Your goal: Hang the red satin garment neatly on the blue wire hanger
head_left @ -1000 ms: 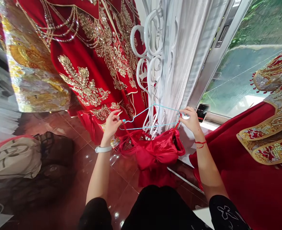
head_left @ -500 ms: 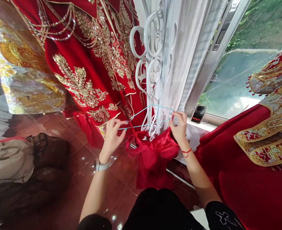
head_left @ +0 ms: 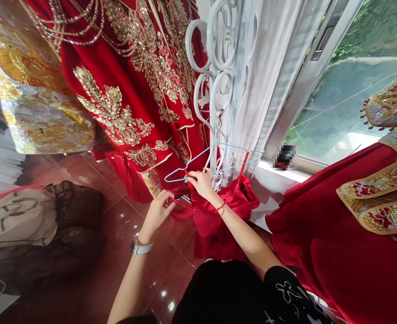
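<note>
A red satin dress [head_left: 230, 198] hangs by thin straps from a light-blue wire hanger [head_left: 234, 145], whose hook is up against a white scrolled metal stand. One strap [head_left: 244, 164] loops over the hanger's right side. My right hand [head_left: 203, 183] has crossed to the hanger's left side, its fingers pinched on the other strap beside the lower wire. Lower and to the left, my left hand [head_left: 158, 212], with a watch at the wrist, is closed on a thin red band of the dress. The exact grip of its fingertips is partly hidden.
Red gowns with gold embroidery [head_left: 117, 117] hang on the left, beaded red garments [head_left: 380, 198] on the right. The white stand [head_left: 218, 90] is in front of a white curtain [head_left: 269, 67] and a window [head_left: 363, 99]. Bags [head_left: 26, 211] lie on the tiled floor [head_left: 124, 252].
My right hand has left the hanger's right side and moved left to the left strap. My left hand has come off the hanger and dropped to a red band of the dress.
</note>
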### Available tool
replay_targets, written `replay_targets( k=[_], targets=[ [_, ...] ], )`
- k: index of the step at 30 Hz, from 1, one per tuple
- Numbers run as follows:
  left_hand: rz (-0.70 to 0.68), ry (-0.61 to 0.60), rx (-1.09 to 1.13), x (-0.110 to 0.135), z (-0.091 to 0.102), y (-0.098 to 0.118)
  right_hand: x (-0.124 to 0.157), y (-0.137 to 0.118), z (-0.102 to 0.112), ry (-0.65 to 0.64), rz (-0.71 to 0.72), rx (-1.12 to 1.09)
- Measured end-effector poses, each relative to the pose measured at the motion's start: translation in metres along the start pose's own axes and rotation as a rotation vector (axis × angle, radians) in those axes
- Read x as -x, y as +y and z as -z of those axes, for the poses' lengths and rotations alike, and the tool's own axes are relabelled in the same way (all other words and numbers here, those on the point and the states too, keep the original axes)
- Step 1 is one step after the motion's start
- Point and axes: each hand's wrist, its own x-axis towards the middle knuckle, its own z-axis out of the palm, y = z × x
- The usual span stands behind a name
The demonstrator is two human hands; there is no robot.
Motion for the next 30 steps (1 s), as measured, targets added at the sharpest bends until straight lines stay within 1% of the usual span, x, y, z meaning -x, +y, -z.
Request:
replay_targets(
  k=[2, 4, 7, 9, 12, 14, 16, 19, 21, 23, 25, 28, 30],
  targets=[
    [0.092, 0.166, 0.059, -0.001, -0.001, -0.002, 0.002, 0.003, 0.001, 0.007, 0.002, -0.003],
    [0.148, 0.265, 0.139, -0.002, -0.003, -0.007, 0.004, 0.005, 0.003, 0.020, -0.002, 0.010],
    [0.196, 0.349, 0.212, -0.008, -0.002, -0.014, 0.007, 0.008, 0.004, 0.025, 0.002, 0.029],
    [0.199, 0.413, 0.237, -0.015, 0.003, -0.015, 0.008, 0.008, 0.003, 0.024, 0.006, 0.040],
    [0.163, 0.457, 0.250, -0.030, 0.010, -0.003, 0.010, 0.007, 0.004, 0.017, 0.012, 0.046],
    [0.132, 0.444, 0.195, -0.043, 0.012, 0.014, 0.010, 0.005, 0.005, 0.004, 0.010, 0.048],
    [0.089, 0.394, 0.093, -0.057, 0.011, 0.035, 0.010, 0.002, 0.006, -0.008, 0.001, 0.055],
    [0.000, 0.256, -0.018, -0.074, 0.003, 0.064, 0.011, 0.000, 0.007, -0.011, -0.018, 0.079],
    [-0.043, 0.151, -0.044, -0.078, -0.004, 0.072, 0.012, 0.002, 0.008, -0.012, -0.026, 0.092],
    [-0.054, 0.070, -0.059, -0.076, -0.009, 0.068, 0.013, 0.004, 0.009, -0.018, -0.024, 0.093],
    [-0.037, 0.031, -0.056, -0.069, -0.013, 0.054, 0.014, 0.008, 0.010, -0.018, -0.015, 0.080],
    [0.034, 0.022, 0.036, -0.052, -0.017, 0.025, 0.014, 0.012, 0.010, -0.008, -0.011, 0.055],
    [0.065, 0.028, 0.104, -0.043, -0.017, 0.012, 0.013, 0.013, 0.010, -0.007, -0.013, 0.034]
  ],
)
